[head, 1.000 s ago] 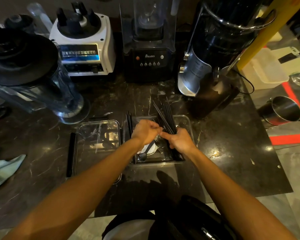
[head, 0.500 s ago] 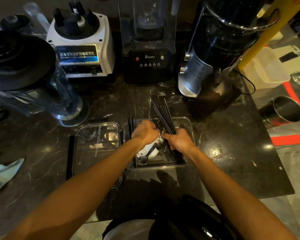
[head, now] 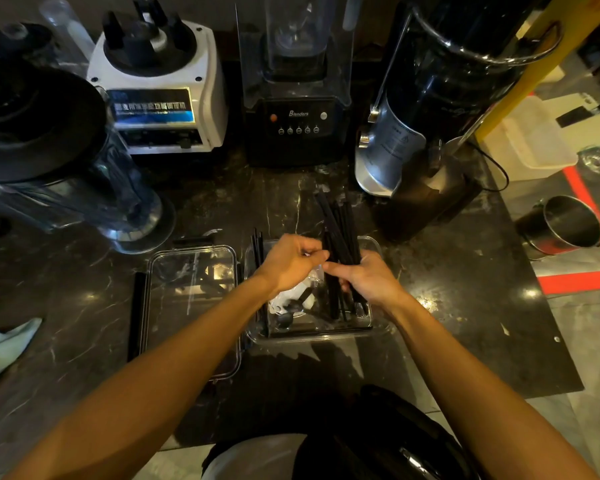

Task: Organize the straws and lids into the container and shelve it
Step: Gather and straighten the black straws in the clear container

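Two blenders (head: 293, 109) behind container (head: 374, 245), right hand (head: 371, 280) grips straws (head: 340, 230), left hand (head: 288, 261) curled, grip unclear.

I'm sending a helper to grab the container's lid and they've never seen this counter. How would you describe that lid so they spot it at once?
Start at the white blender base at the back of the dark marble counter and come straight toward the near edge. There a clear rectangular lid lies flat, just left of the clear container where both hands work. Unlike the container, it is shallow, holds no black straws, and has black clips along its edges.
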Tool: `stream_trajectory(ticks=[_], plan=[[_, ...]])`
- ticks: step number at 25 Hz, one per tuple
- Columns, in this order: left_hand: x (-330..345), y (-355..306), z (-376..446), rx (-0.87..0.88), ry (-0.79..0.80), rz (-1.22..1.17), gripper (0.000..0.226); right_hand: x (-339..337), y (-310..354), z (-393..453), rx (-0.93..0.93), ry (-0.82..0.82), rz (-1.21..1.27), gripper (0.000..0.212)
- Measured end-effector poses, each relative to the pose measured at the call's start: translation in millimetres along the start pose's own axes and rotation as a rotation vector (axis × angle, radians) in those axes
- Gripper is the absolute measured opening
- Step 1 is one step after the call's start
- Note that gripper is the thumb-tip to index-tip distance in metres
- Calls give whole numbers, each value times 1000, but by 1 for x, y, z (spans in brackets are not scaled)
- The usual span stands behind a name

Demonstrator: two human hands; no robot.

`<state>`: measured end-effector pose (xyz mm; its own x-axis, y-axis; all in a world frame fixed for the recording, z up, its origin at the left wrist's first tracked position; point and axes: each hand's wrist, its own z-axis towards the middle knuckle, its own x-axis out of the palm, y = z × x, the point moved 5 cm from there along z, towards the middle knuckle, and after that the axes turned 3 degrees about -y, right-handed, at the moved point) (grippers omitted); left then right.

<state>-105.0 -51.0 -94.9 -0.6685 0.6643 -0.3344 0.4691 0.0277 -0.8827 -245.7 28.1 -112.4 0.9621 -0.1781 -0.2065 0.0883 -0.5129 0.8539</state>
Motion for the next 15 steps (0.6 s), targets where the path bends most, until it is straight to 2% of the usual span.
stream_trajectory(ticks=[5,9,12,15], plan=[[-2,-15,0,115,34,-38,30,-3,14,-3,-137,-63,54,12],[-2,-26,-6,158,14,-124,18,-4,22,-8,-216,-47,66,17],[3,-31,-10,164,57,-181,33,-5,28,-11,-295,-28,33,17],[6,-41,-13,228,115,-278,45,-15,34,-14,-340,-58,146,14]])
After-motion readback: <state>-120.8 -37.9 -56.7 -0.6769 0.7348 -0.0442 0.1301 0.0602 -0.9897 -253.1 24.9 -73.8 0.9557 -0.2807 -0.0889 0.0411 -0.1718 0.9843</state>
